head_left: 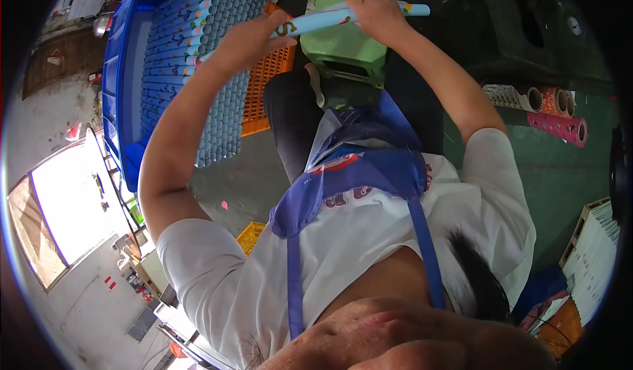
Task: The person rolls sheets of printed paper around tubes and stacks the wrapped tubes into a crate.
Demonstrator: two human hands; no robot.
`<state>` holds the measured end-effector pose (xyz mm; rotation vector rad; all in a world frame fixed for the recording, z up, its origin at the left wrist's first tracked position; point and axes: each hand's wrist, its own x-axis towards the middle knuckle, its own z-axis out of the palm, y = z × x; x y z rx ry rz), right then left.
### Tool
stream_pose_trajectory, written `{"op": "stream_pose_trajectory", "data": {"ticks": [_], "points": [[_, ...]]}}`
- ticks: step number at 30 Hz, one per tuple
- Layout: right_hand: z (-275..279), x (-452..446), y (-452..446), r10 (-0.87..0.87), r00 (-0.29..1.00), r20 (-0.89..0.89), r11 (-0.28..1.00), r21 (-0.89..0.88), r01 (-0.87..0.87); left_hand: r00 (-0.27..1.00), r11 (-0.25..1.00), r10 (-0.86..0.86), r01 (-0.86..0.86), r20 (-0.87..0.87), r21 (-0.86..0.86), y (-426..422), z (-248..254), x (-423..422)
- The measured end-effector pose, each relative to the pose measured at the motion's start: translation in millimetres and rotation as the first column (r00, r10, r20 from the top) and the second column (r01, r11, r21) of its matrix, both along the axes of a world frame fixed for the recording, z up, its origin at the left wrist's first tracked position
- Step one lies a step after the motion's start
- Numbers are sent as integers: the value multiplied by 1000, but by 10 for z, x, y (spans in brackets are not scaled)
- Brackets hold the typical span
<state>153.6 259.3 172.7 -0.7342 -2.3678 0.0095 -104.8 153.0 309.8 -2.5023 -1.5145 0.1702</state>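
Note:
A light blue patterned tube (316,22) is held crosswise above a green plastic stool (346,50). My left hand (249,40) is around its left part, the tube passing between thumb and fingers. Toward the tube's right end, my right hand (377,14) grips it from above, fingers curled over. The tip sticks out past that hand. Beside and below my left arm, many similar blue tubes (221,100) are stacked with their round ends showing. Where the held tube's left end lies is hard to tell against the hand and the stack.
A blue bin (119,93) surrounds the stack's left side, with an orange crate (264,93) to its right. Patterned rolls (557,126) lie at the right. A yellow basket (250,237) stands at lower left. Dark equipment (527,27) occupies the upper right.

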Motion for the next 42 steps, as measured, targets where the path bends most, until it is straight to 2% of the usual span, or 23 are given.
{"op": "stream_pose_trajectory", "data": {"ticks": [2,3,6,7,8,10,11,14,15,18,19,22,23,26,27,30,31,33,34,37,39,41,42], "points": [[100,-16,-35,64,997,51,997,36,-66,975,967,138,-94,175,-238,-95,119,-54],[180,-20,-76,64,997,53,997,39,-66,975,967,138,-94,176,-236,-143,130,-50],[456,-54,-235,192,967,167,880,-466,-94,982,981,7,30,-186,194,-302,136,-50],[462,-54,-209,197,965,172,880,-465,-97,983,980,13,23,-181,196,-357,168,-82],[436,-43,-137,198,969,145,942,-300,-148,993,992,115,-113,20,-48,-418,227,-142],[463,-40,-65,220,972,87,973,57,-225,852,806,423,-198,309,-558,-531,311,-228],[450,-49,-93,228,970,90,971,55,-233,847,804,430,-203,311,-560,-570,295,-233],[617,-109,-286,308,944,117,852,-477,-218,977,983,157,-141,-146,118,-583,250,-261],[628,-127,-258,310,943,118,853,-472,-222,976,982,161,-144,-146,124,-600,267,-272],[560,-87,-207,334,928,165,938,-159,-309,932,933,320,-278,172,-229,-731,242,-272],[534,-82,-200,337,926,171,936,-162,-311,930,932,323,-280,177,-231,-736,227,-319],[515,-104,-167,364,915,172,928,-152,-341,885,762,451,-315,115,-566,-659,279,-518],[500,-87,-178,362,917,166,928,-157,-338,887,759,449,-314,109,-570,-695,255,-521],[673,-48,-137,474,818,328,783,-583,-220,953,952,301,-299,20,-64,-820,202,-418],[709,-16,-150,485,808,334,778,-587,-224,949,948,313,-310,28,-70,-836,179,-449],[845,52,-140,458,871,176,866,135,-482,695,677,593,-158,406,-719,-773,239,-717],[847,46,-156,476,863,171,854,144,-500,686,677,606,-179,403,-714,-744,227,-784],[807,-62,-181,451,879,155,893,-94,-441,925,972,180,-114,335,-208,-658,147,-886],[804,-173,-178,475,868,146,880,-77,-469,984,998,-14,4,180,55,-620,119,-957],[765,-462,-69,500,866,18,682,-624,-381,1000,964,12,-4,-29,267,-371,-18,-1191],[731,-761,73,460,887,29,778,-494,-387,991,934,42,6,-127,357,-191,-119,-1447],[716,-1090,203,351,936,18,915,-218,-338,992,924,108,-77,-63,374,37,-211,-1749],[730,-1280,281,357,934,16,914,-214,-346,990,917,136,-114,-31,382,184,-244,-1909]]}}
